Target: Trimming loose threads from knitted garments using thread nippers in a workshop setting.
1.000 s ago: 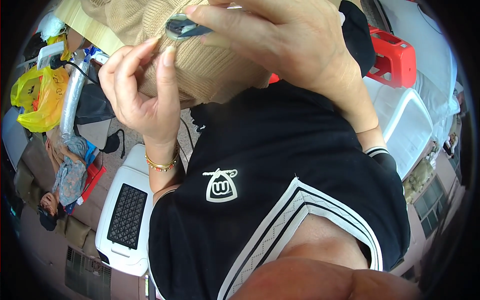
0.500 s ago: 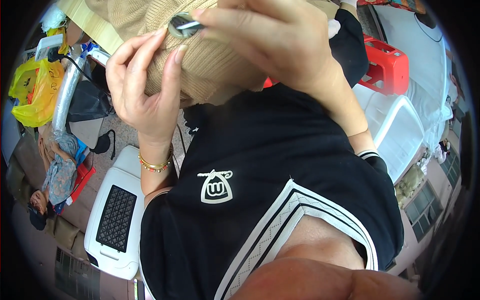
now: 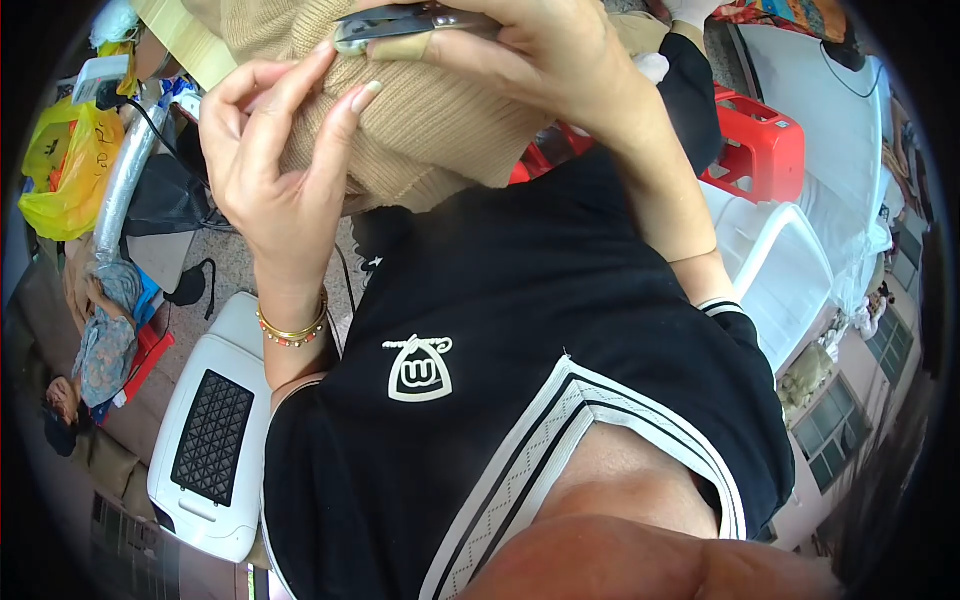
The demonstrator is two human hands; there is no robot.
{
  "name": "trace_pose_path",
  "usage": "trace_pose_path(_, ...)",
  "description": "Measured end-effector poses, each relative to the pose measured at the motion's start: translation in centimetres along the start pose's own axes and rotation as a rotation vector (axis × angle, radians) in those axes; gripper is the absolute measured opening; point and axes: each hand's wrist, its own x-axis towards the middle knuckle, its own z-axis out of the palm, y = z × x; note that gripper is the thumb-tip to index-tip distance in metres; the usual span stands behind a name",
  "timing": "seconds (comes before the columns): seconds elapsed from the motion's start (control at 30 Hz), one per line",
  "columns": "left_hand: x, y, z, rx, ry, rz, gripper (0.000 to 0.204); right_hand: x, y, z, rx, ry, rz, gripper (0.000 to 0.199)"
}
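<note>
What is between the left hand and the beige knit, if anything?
Nothing visible. The left hand already pinches the beige knit with its fingertips. The right hand holds small metal snips right at the knit's top edge, beside those fingers.

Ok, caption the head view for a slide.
Left hand pinches beige knit fabric while right hand holds small metal snips against it.

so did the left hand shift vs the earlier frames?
Yes. The left hand has edged up the beige knit fabric, fingertips now nearer the small metal snips in the right hand.
</note>
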Motion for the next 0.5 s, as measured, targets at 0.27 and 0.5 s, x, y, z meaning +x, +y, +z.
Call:
trace_pose_path(0.27,0.3,0.8,0.3,0.002,0.036,-0.009,0.032,0.4,0.3,0.3,-0.082,0.031,0.047,0.019)
trace_pose_path(0.5,1.3,1.4,1.2,-0.041,0.103,-0.127,0.024,0.8,0.2,0.3,-0.01,0.022,0.108,0.018)
